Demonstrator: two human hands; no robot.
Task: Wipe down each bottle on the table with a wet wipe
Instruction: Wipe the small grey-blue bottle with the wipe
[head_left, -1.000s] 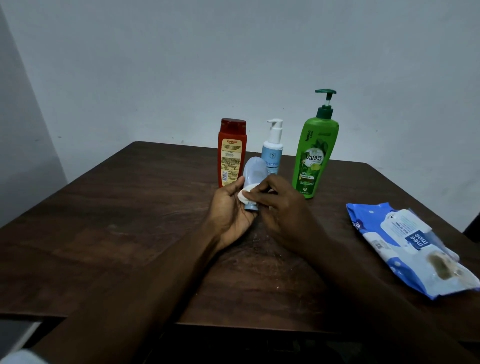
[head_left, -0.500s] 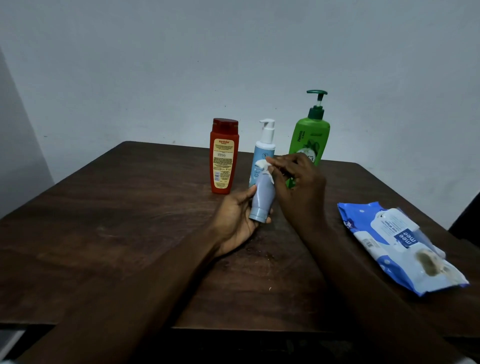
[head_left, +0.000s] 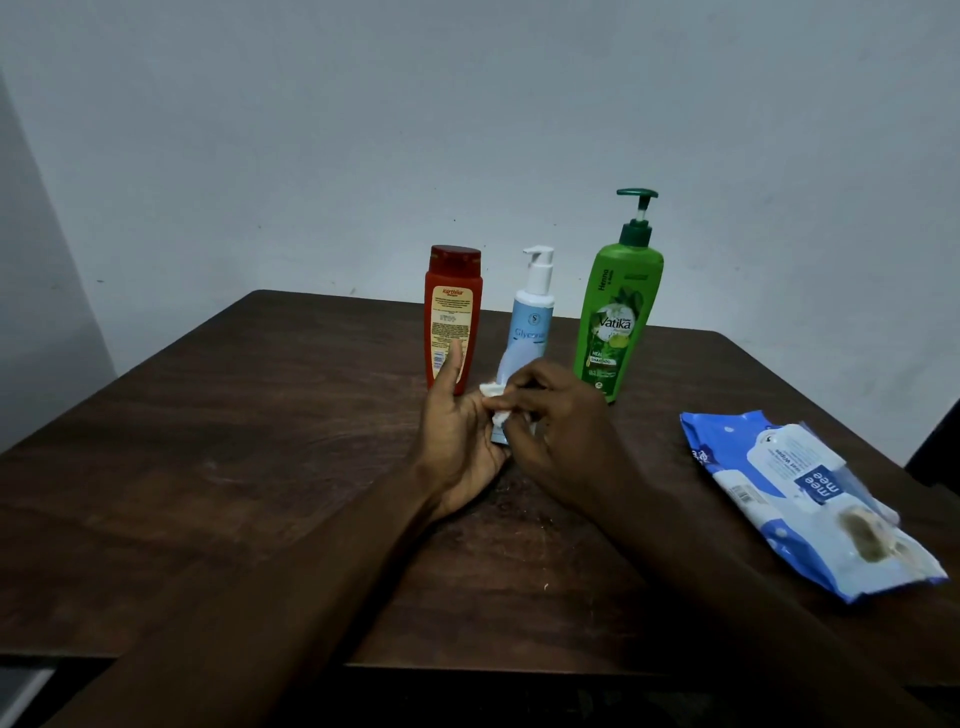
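Three bottles stand in a row at the back of the brown table (head_left: 249, 447): a red bottle (head_left: 453, 306), a light blue pump bottle (head_left: 534, 312) and a green pump bottle (head_left: 618, 312). In front of them my left hand (head_left: 457, 447) holds a small pale blue tube (head_left: 508, 370) tilted upright, thumb raised. My right hand (head_left: 563, 431) presses a crumpled white wet wipe (head_left: 497, 410) against the tube's lower part. Fingers hide most of the tube.
A blue and white wet wipes pack (head_left: 795, 499) lies on the table at the right, its flap stained brown. A pale wall stands right behind the table. Something dark shows at the far right edge.
My right hand slid the wipe from the tube's top down to its lower part. My left thumb has lifted off the tube. The view shifted slightly.
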